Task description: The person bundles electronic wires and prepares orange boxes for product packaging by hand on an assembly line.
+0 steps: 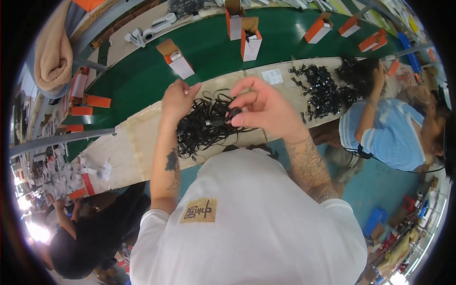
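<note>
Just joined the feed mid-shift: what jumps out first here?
At centre, both hands work a tangle of black cables on the bench: the right hand pinches a cable end, the left hand lifts strands. Behind them, open orange-and-white boxes stand on a green belt. At right, a co-worker reaches into another cable heap.

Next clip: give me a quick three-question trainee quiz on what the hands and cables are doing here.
1. True or false: the right hand pinches a black cable end above the cable pile.
2. What does the left hand touch? A) an orange-and-white box B) the tangled black cables C) the beige cloth
3. What colour is the conveyor belt behind the workbench?

Key: 1 true; 2 B; 3 green.
</note>
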Action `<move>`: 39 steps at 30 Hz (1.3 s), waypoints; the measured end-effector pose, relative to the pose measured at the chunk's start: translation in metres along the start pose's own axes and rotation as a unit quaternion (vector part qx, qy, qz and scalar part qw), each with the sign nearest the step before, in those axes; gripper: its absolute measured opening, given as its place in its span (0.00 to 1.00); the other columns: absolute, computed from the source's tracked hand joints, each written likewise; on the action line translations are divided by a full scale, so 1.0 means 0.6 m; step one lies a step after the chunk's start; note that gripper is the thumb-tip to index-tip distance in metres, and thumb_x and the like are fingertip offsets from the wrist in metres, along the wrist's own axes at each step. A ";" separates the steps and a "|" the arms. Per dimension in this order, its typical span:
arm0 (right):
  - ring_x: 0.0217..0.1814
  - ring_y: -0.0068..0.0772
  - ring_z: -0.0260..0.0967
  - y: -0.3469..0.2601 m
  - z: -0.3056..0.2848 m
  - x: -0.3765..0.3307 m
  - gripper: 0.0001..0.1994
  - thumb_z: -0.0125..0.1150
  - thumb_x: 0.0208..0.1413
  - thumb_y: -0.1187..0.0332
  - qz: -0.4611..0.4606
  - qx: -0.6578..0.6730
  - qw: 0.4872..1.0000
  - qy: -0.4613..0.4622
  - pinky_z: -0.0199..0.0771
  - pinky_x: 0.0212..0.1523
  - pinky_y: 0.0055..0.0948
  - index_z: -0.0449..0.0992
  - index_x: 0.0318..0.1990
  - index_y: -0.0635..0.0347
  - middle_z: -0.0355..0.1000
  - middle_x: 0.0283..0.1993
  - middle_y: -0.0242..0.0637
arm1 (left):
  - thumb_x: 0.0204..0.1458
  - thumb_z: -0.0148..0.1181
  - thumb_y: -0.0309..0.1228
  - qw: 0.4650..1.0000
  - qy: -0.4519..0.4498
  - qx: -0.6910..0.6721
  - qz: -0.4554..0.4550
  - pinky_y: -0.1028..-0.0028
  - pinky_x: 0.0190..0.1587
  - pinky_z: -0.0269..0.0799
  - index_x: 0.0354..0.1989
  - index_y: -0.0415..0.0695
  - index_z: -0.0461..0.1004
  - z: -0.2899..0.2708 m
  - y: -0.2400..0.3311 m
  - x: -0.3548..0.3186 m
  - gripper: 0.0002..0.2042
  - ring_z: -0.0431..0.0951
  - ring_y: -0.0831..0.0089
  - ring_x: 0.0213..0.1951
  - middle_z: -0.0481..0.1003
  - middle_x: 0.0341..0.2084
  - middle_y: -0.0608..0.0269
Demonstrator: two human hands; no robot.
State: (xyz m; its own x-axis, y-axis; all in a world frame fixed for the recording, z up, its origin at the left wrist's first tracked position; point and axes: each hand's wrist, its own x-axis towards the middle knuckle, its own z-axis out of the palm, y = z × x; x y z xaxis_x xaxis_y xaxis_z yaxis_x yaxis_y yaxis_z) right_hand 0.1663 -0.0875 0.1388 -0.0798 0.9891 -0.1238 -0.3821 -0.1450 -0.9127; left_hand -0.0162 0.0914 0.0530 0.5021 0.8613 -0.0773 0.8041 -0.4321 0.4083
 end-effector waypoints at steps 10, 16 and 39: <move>0.37 0.22 0.71 -0.053 -0.076 0.033 0.10 0.61 0.53 0.75 -0.251 -0.485 0.769 0.332 0.71 0.37 0.21 0.77 0.42 0.68 0.76 0.38 0.33 | 0.61 0.45 0.45 0.592 -0.403 -0.686 0.129 0.73 0.40 0.69 0.50 0.38 0.67 0.044 0.165 -0.105 0.21 0.74 0.71 0.29 0.73 0.25 0.63; 0.32 0.21 0.70 0.029 -0.117 -0.015 0.09 0.63 0.52 0.73 0.050 -0.240 0.967 0.070 0.69 0.32 0.22 0.77 0.39 0.69 0.75 0.34 0.32 | 0.58 0.53 0.35 0.894 -0.026 -0.405 0.192 0.78 0.32 0.66 0.36 0.38 0.74 -0.024 0.146 -0.063 0.12 0.69 0.80 0.26 0.73 0.23 0.65; 0.34 0.23 0.72 0.134 -0.101 0.014 0.06 0.63 0.50 0.76 -0.006 -0.401 0.889 0.220 0.71 0.35 0.22 0.75 0.35 0.65 0.75 0.34 0.33 | 0.56 0.52 0.32 0.943 -0.112 -0.230 0.213 0.54 0.30 0.66 0.28 0.39 0.67 0.021 0.132 -0.094 0.09 0.72 0.45 0.29 0.70 0.22 0.46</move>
State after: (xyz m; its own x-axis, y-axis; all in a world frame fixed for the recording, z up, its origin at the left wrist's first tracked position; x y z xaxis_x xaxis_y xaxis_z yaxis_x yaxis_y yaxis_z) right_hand 0.1906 -0.0892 0.0411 0.3554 0.9303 -0.0910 0.4131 -0.2437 -0.8775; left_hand 0.0233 0.0050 0.0780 0.8440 0.5361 0.0133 0.3175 -0.5195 0.7933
